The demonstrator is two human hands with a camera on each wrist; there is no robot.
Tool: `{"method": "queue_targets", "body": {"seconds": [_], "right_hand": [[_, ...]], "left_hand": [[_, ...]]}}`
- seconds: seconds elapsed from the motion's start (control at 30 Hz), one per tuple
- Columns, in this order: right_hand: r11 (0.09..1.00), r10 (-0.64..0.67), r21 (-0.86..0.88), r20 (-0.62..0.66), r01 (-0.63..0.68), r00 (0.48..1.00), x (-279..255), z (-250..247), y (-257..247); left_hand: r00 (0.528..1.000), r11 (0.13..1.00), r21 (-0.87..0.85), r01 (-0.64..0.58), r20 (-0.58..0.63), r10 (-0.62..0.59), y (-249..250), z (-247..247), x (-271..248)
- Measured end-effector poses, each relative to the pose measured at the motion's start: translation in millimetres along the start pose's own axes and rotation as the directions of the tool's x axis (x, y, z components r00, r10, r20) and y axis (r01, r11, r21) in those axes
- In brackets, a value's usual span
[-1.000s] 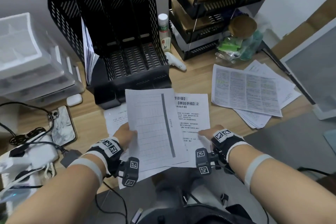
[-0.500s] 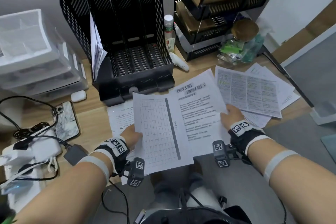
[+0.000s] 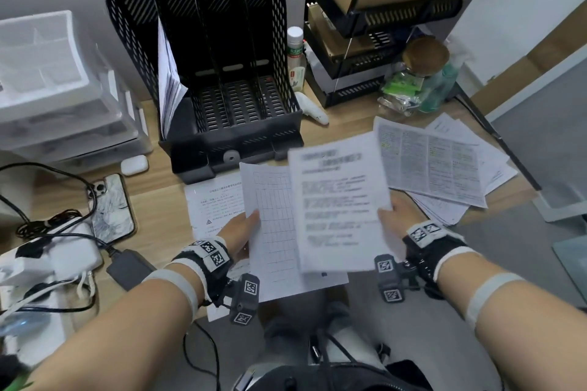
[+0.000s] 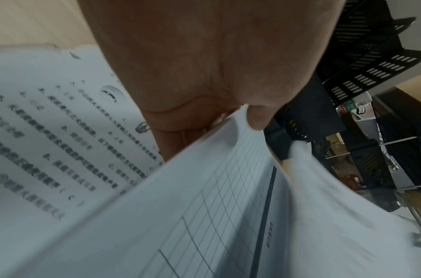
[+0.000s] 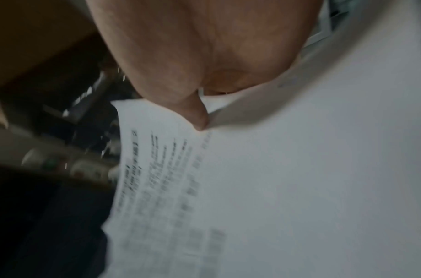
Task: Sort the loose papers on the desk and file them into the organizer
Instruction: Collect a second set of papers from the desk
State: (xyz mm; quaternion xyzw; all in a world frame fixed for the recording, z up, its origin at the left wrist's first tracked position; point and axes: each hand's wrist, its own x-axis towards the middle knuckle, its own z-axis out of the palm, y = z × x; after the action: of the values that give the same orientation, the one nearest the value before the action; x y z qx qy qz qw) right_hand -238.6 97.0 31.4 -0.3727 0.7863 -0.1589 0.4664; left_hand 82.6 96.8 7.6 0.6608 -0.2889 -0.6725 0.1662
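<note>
Wooden table carries a black mesh four-slot organizer at the back. Left hand pinches a white gridded sheet by its left edge; right hand pinches a blurred white printed text sheet, overlapping the grid's right side.

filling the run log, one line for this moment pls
left hand: grips white grid-ruled sheet | right hand: grips white printed text sheet | black mesh file organizer: papers in leftmost slot only
</note>
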Motion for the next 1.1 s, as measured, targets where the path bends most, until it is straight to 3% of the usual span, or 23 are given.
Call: {"method": "queue_targets", "body": {"seconds": [0.07,0.17,0.3,0.47,0.6,0.7,0.9,1.1], "right_hand": [[0.996,0.041,-0.084,0.108,-0.031,0.993,-3.4,22.3,-3.3],[0.972,0.063,-0.234,0.141,-0.029,0.988,-0.8,52.9,-2.0],[0.939,0.038,-0.343,0.162,0.021,0.986,15.4,66.6,3.5],[0.958,0.064,-0.287,0.110,-0.030,0.992,16.8,50.1,-0.7],[0.994,0.097,-0.064,0.106,-0.090,0.990,14.5,20.1,-0.1],[1.000,0.006,0.003,0.149,-0.007,0.989,19.7,2.3,3.1],[0.986,-0.155,-0.048,0.059,0.158,0.986,28.3,-8.7,-6.6],[0.982,-0.163,-0.096,0.018,0.164,0.986,50.8,2.8,-8.9]], "left_hand": [[0.999,1.000,0.008,-0.020,0.027,0.020,-0.6,2.9,-0.6],[0.988,0.977,0.161,-0.137,0.094,0.123,-5.2,10.0,-0.5],[0.987,0.986,0.111,-0.128,0.112,0.115,-12.4,26.9,5.4],[0.986,0.994,0.071,-0.083,0.148,0.072,-4.4,46.3,14.3],[0.971,0.997,-0.052,-0.051,0.233,0.062,8.8,56.2,15.1],[0.959,0.995,-0.080,-0.053,0.275,0.074,17.2,62.1,14.6],[0.992,0.996,0.017,-0.087,0.089,0.085,22.2,65.8,20.5],[0.992,0.990,0.115,-0.085,-0.088,0.095,19.2,40.9,19.9]]}}
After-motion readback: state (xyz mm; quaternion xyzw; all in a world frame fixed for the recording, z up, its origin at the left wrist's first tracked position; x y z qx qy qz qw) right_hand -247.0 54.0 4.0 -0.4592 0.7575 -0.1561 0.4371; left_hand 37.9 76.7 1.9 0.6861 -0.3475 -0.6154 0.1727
